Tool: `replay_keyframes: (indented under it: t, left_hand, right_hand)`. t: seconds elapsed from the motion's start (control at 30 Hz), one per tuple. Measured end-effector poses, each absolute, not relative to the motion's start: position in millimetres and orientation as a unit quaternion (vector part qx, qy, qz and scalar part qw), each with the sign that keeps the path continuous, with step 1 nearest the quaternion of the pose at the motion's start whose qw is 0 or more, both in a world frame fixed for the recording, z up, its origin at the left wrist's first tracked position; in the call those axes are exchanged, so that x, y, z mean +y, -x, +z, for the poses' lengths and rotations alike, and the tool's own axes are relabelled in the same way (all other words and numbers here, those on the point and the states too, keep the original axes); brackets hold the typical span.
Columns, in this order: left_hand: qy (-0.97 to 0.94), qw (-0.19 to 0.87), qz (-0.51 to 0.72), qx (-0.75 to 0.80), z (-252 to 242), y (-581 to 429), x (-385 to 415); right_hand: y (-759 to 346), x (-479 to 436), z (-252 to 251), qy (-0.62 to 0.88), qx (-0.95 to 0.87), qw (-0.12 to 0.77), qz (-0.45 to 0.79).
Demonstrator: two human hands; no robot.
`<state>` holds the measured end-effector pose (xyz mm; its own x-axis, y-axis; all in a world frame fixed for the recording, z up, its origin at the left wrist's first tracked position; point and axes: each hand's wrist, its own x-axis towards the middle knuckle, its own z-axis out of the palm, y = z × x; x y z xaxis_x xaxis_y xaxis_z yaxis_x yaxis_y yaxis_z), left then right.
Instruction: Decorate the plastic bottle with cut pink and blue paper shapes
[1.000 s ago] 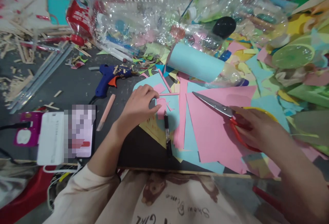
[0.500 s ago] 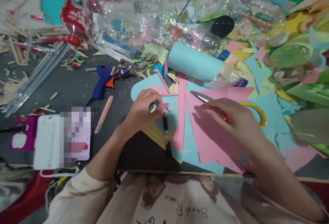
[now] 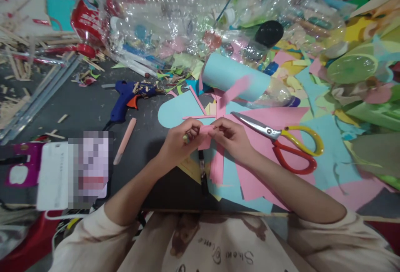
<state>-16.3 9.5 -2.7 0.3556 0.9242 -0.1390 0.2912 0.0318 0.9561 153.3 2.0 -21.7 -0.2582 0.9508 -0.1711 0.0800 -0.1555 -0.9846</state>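
Observation:
Both my hands meet over the papers, pinching a small pink paper piece (image 3: 205,132) between them. My left hand (image 3: 181,143) is closed on its left side, my right hand (image 3: 233,139) on its right. A blurred pink strip (image 3: 236,91) sticks up beyond my right hand; whether it joins the held piece I cannot tell. Scissors (image 3: 270,132) with one yellow and one red handle lie on a pink sheet (image 3: 250,180), apart from my right hand. Below my hands are a black marker (image 3: 202,172) and long pink strips (image 3: 217,163).
A blue-wrapped bottle (image 3: 234,76) lies behind my hands. To the left are a blue glue gun (image 3: 121,101), a peach-coloured stick (image 3: 125,140) and a white box-shaped device (image 3: 53,176). Clear plastic bottles (image 3: 150,26) and paper scraps (image 3: 353,113) crowd the back and right.
My right hand has let go of the scissors, which now lie on the paper, and has moved left to the pink piece at my left hand. A blurred pink strip has appeared over the bottle.

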Motion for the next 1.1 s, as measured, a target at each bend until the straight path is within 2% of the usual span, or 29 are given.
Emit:
replay_keyframes:
  t: [0.17, 0.37, 0.5, 0.63, 0.73, 0.87, 1.0, 1.1]
  left_hand:
    - [-0.613, 0.581, 0.267, 0.463, -7, 16, 10]
    - [-0.584, 0.581, 0.283, 0.491, -8, 19, 9]
    - [-0.589, 0.583, 0.272, 0.49, -5, 18, 8]
    - [-0.581, 0.584, 0.278, 0.494, -3, 17, 7]
    - [-0.576, 0.586, 0.282, 0.495, -2, 17, 7]
    - [-0.581, 0.58, 0.28, 0.497, -4, 18, 9]
    - [-0.583, 0.58, 0.29, 0.489, -6, 19, 10]
    - [-0.583, 0.572, 0.304, 0.49, -8, 21, 11]
  right_hand:
    - [-156, 1, -24, 0.469, -0.483, 0.407, 0.617]
    - [-153, -1, -28, 0.451, -0.497, 0.417, 0.613]
    - [-160, 5, -13, 0.486, -0.575, 0.412, 0.513]
    - [-207, 24, 21, 0.609, -0.686, 0.322, 0.234]
    - [-257, 37, 31, 0.711, -0.666, 0.226, 0.016]
    - [-299, 42, 15, 0.73, -0.677, 0.093, 0.006]
    - [-309, 42, -8, 0.718, -0.693, 0.055, 0.029]
    - [-310, 43, -16, 0.71, -0.699, 0.072, 0.038]
